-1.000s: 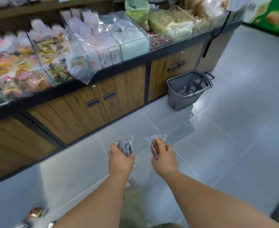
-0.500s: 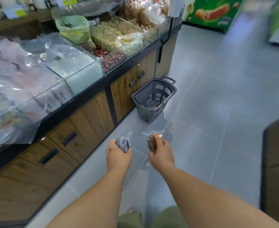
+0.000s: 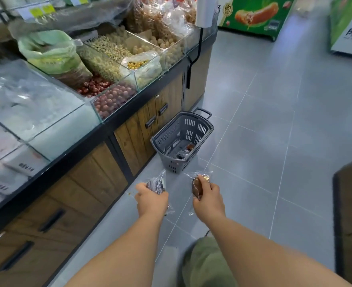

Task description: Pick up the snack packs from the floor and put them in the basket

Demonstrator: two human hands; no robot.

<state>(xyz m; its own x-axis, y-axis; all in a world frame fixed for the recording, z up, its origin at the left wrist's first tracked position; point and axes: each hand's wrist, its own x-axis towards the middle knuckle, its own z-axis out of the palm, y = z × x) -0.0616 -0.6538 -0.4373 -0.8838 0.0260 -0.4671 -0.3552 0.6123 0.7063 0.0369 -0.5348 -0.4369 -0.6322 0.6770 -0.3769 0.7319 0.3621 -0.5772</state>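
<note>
My left hand grips a clear-wrapped dark snack pack. Beside it, my right hand grips a clear-wrapped brown snack pack. Both hands are held out in front of me above the grey tiled floor. A grey plastic basket stands on the floor just beyond the hands, against the counter. A few snack packs lie in its bottom.
A wooden shop counter with glass bins of bulk snacks runs along the left. Green display stands are at the far end. A dark cabinet is at the right edge. Grey floor stretches to the right of the basket.
I have moved toward the basket, which now sits closer and lower in view, just beyond my hands. Both hands still hold their snack packs.
</note>
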